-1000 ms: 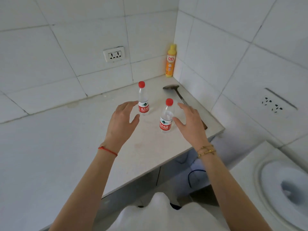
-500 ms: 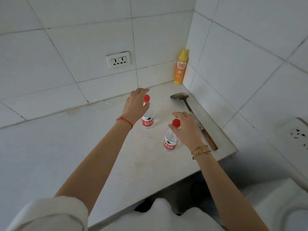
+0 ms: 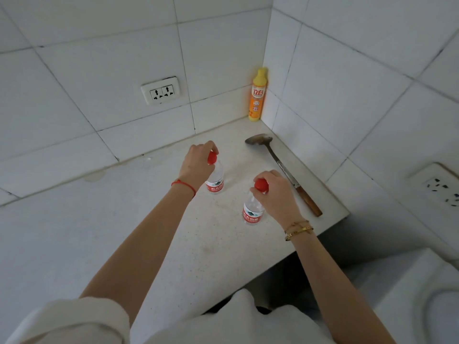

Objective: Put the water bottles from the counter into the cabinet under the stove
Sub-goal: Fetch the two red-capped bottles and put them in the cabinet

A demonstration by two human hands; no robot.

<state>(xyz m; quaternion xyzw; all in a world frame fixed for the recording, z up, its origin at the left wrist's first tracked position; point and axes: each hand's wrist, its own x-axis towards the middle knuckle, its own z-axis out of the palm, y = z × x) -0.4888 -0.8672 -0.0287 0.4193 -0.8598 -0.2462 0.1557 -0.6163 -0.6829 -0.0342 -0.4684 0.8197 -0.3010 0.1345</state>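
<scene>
While a white sleeve (image 3: 74, 319) fills the near left corner, both bare forearms reach out over the pale bench (image 3: 149, 244). Nearest, the right hand (image 3: 278, 192), gold bracelets (image 3: 298, 229) on its wrist, is clenched around the red cap of the near water bottle (image 3: 252, 212), which stands upright on the bench. Beyond it and to the left, the left hand (image 3: 196, 162), a red string (image 3: 183, 185) at the wrist, grips the cap of the far water bottle (image 3: 215, 181), also upright on the bench. To the right, a wooden-handled spatula (image 3: 280, 167) lies along the tiled wall. Farthest back, a yellow detergent bottle (image 3: 257, 95) stands in the corner, with a wall socket (image 3: 160, 90) to its left.
</scene>
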